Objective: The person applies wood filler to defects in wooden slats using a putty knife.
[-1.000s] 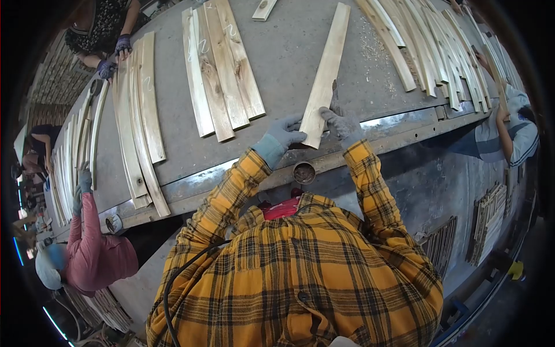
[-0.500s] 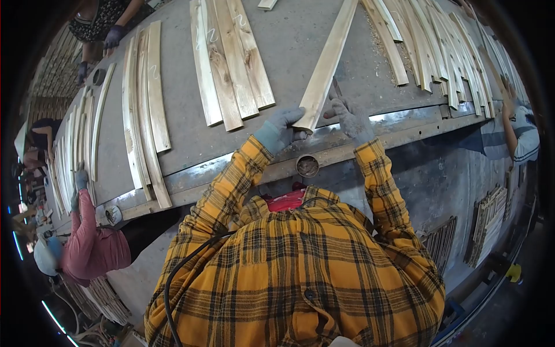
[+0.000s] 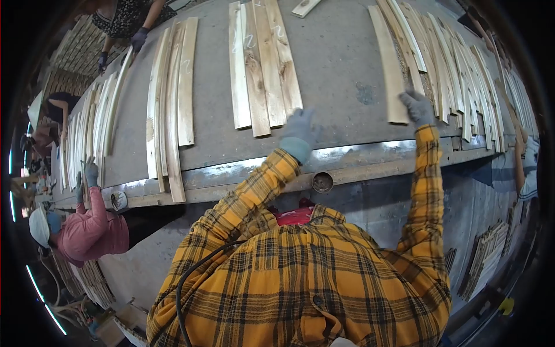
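Note:
My left hand [image 3: 299, 136], in a grey glove, is over the table's near side with its fingers apart and holds nothing. It is beside the near ends of several wooden strips [image 3: 267, 75] with white chalk marks. My right hand [image 3: 417, 107], also gloved, has its fingers curled at the near end of a pale wooden board [image 3: 388, 66]. Whatever lies within those fingers is hidden. The board lies lengthwise on the grey table [image 3: 341, 69], left of other strips.
Several strips [image 3: 172, 98] lie to the left, and many more [image 3: 457, 63] to the right. A round cup [image 3: 322, 183] is fixed at the table's edge. A co-worker in a pink top [image 3: 95, 231] stands at left; another person's gloved hand [image 3: 139, 39] holds strips across the table.
The board has gone from my left hand to the table on the right. My right hand has moved right, and the thin tool seen in it earlier is out of sight.

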The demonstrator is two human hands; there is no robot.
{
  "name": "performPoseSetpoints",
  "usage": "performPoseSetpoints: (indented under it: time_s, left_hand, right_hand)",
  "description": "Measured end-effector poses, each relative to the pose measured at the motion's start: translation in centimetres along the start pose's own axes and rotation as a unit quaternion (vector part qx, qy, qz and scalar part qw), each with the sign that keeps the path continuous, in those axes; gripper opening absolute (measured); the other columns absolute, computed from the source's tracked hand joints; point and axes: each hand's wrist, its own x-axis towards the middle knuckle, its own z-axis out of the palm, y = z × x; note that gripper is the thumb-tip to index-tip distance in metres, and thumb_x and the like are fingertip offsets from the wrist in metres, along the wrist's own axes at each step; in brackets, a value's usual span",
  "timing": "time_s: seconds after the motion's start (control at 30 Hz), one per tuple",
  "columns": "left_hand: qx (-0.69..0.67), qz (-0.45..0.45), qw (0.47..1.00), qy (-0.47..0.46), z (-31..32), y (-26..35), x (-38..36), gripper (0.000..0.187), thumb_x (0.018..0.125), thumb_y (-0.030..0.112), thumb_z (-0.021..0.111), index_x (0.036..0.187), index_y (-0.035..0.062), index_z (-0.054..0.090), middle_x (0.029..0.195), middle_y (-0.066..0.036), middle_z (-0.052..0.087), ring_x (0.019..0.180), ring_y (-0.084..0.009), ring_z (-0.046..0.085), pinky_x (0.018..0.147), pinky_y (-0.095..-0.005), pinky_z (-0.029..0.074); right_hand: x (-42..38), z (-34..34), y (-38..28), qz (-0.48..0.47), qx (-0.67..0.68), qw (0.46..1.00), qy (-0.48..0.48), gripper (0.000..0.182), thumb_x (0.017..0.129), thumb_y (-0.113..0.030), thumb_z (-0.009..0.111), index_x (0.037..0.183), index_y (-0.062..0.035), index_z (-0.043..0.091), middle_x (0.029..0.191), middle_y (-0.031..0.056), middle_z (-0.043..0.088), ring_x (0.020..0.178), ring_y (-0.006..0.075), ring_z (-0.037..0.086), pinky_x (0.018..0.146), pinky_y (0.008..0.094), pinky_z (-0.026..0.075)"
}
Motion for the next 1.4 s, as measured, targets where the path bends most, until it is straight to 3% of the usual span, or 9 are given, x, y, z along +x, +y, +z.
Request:
performPoseSetpoints:
  time_s: [0.13,0.43,0.6,1.0,1.07,1.13,1.17,1.23,1.4]
  left_hand:
    - [0.229,0.088,0.966,0.079,-3.1,-4.3,3.1,0.038,0.081,0.036,0.062,0.109,0.0104,0.059,0.109,-0.009,0.054,0.107,-0.0248,0.048,0.094,-0.0393,0.038]
    - [0.353,0.222,0.908,-0.050,-5.7,-7.4,3.8,0.034,0.083,0.041,0.055,0.097,0.0100,0.057,0.108,-0.006,0.051,0.100,-0.0236,0.049,0.087,-0.0377,0.040]
    - [0.373,0.261,0.890,-0.037,-7.3,-9.6,1.9,0.030,0.085,0.039,0.053,0.098,0.0120,0.054,0.107,-0.006,0.050,0.092,-0.0244,0.052,0.076,-0.0384,0.044]
    - [0.431,0.072,0.895,-0.090,-13.4,-12.7,-1.2,0.039,0.087,0.049,0.050,0.098,0.0123,0.059,0.097,-0.009,0.055,0.095,-0.0255,0.053,0.078,-0.0381,0.046]
    - [0.391,0.007,0.915,-0.100,-11.8,-11.3,-2.2,0.046,0.088,0.051,0.048,0.104,0.0093,0.059,0.106,-0.009,0.057,0.103,-0.0260,0.052,0.082,-0.0385,0.045]
    - [-0.319,-0.132,0.936,-0.067,-7.9,-12.6,-2.7,0.048,0.090,0.047,0.050,0.111,0.0049,0.057,0.113,-0.011,0.057,0.108,-0.0257,0.052,0.087,-0.0409,0.045]
    - [-0.319,-0.135,0.936,-0.067,-7.7,-10.5,-3.6,0.048,0.090,0.047,0.050,0.111,0.0049,0.057,0.113,-0.011,0.057,0.108,-0.0257,0.052,0.087,-0.0409,0.045]
    - [-0.777,-0.246,0.559,-0.152,-9.1,-5.4,-5.2,0.042,0.091,0.036,0.055,0.113,-0.0001,0.055,0.113,-0.013,0.059,0.104,-0.0245,0.058,0.082,-0.0385,0.050]
    - [-0.698,-0.307,0.625,-0.167,-6.7,-11.3,-7.9,0.035,0.086,0.015,0.061,0.112,-0.0048,0.049,0.096,-0.015,0.061,0.080,-0.0237,0.064,0.059,-0.0281,0.055]
  right_hand:
    - [1.6,-1.2,-2.5,0.011,-0.284,0.940,0.187,0.048,0.081,-0.039,0.062,0.119,-0.0098,0.057,0.100,0.0149,0.066,0.089,0.0281,0.064,0.080,0.0369,0.050]
    - [-4.6,20.7,-12.3,-0.004,-0.273,0.946,-0.177,0.064,0.080,-0.037,0.066,0.133,-0.0093,0.042,0.123,0.0195,0.054,0.106,0.0323,0.058,0.090,0.0391,0.047]
    - [-6.6,24.9,-13.3,-0.076,-0.275,0.954,-0.093,0.085,0.074,-0.038,0.071,0.139,-0.0077,0.026,0.128,0.0207,0.048,0.110,0.0348,0.055,0.092,0.0403,0.046]
    - [-6.7,22.1,-7.7,-0.047,-0.089,0.975,-0.200,0.092,0.068,-0.037,0.077,0.140,-0.0077,0.028,0.120,0.0221,0.055,0.104,0.0345,0.058,0.089,0.0414,0.048]
    - [-8.7,21.7,-7.4,-0.080,0.028,0.971,-0.224,0.090,0.069,-0.037,0.076,0.139,-0.0062,0.030,0.120,0.0216,0.055,0.101,0.0315,0.059,0.086,0.0404,0.049]
    - [-14.2,19.4,-13.8,-0.016,0.139,0.959,-0.245,0.087,0.071,-0.030,0.077,0.138,-0.0023,0.030,0.117,0.0202,0.056,0.095,0.0247,0.060,0.078,0.0339,0.052]
    - [-16.2,18.8,-16.9,-0.002,0.044,0.972,-0.233,0.084,0.072,-0.021,0.077,0.137,0.0011,0.028,0.109,0.0190,0.059,0.086,0.0201,0.061,0.069,0.0275,0.052]
    - [-16.2,21.5,-13.6,-0.058,0.102,0.968,-0.222,0.077,0.073,-0.020,0.077,0.133,0.0017,0.035,0.091,0.0118,0.058,0.076,0.0163,0.058,0.065,0.0261,0.050]
    - [-16.1,16.7,-10.4,-0.140,-0.042,0.983,-0.109,0.028,0.084,-0.007,0.058,0.112,-0.0059,0.057,0.083,0.0102,0.064,0.073,0.0192,0.061,0.065,0.0292,0.049]
